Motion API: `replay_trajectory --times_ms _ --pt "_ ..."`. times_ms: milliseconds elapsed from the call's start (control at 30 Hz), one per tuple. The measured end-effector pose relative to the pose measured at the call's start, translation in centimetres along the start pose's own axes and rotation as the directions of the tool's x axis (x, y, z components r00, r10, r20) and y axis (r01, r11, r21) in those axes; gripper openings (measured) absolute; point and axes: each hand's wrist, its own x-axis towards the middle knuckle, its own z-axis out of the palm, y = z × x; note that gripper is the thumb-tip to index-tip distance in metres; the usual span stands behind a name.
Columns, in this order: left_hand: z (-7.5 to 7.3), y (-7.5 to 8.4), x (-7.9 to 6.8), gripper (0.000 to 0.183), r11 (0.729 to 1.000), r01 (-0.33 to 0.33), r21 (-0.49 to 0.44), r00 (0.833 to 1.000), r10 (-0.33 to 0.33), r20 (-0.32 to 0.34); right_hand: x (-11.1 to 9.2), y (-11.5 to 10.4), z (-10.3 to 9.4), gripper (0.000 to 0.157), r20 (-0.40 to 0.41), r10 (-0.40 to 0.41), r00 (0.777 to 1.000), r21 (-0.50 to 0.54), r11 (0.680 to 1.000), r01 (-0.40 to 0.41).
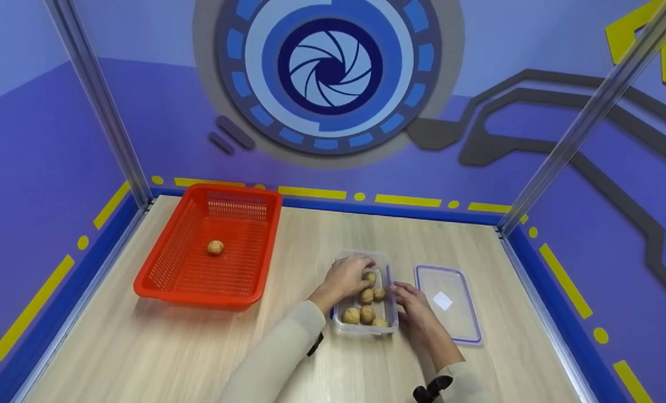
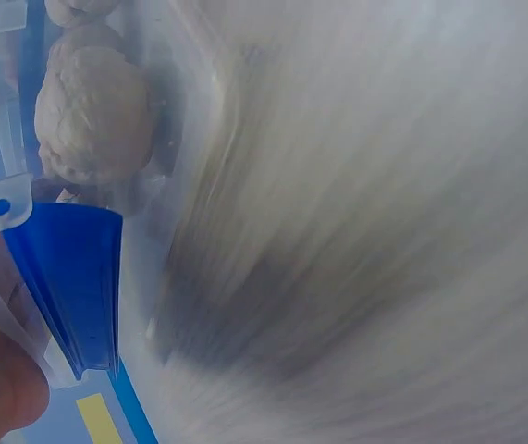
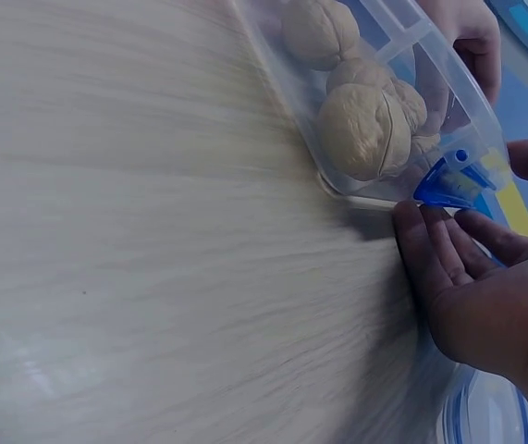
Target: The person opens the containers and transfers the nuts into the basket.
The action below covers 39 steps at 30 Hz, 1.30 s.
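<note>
A clear plastic container (image 1: 395,324) with blue latches stands on the table with several walnuts (image 1: 367,314) inside. My left hand (image 1: 347,277) reaches over its left wall, thumb and fingers around a walnut (image 1: 370,277) towards the far end. In the left wrist view, part of that hand (image 2: 5,379) shows beside an open blue latch (image 2: 74,277). My right hand (image 1: 417,308) holds the container's right side. In the right wrist view, its thumb is at the rim and its fingertips (image 3: 407,217) are low by the other latch (image 3: 448,185).
A red plastic basket (image 1: 206,296) stands at the left with one walnut (image 1: 215,247) in it. Right of the container, a clear lid (image 1: 456,322) with a blue-purple seal and a white square lies on the table (image 1: 299,240). Printed panels (image 1: 159,123) wall in the table.
</note>
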Motion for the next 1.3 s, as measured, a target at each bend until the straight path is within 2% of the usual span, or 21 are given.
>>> replay_trajectory --times_ms 433,667,1100,1300 --pt "-0.02 0.14 0.24 0.040 0.997 0.025 0.076 0.999 -0.028 0.040 0.24 -0.43 -0.03 0.050 0.028 0.003 1.000 -0.032 0.999 -0.002" --pt "0.02 0.19 0.14 0.040 0.995 0.033 0.096 0.997 -0.040 0.073 0.15 -0.48 0.11 0.050 0.015 0.013 1.000 -0.036 0.999 -0.013" --pt "0.30 0.20 -0.06 0.031 0.990 0.025 0.142 0.996 -0.037 0.081 0.26 -0.06 0.02 0.051 0.014 0.010 1.000 -0.035 0.999 -0.010" --pt "0.35 0.26 0.11 0.028 0.989 -0.007 0.145 0.997 -0.004 0.080 0.11 0.34 -0.13 0.051 0.008 -0.001 1.000 -0.018 1.000 0.001"
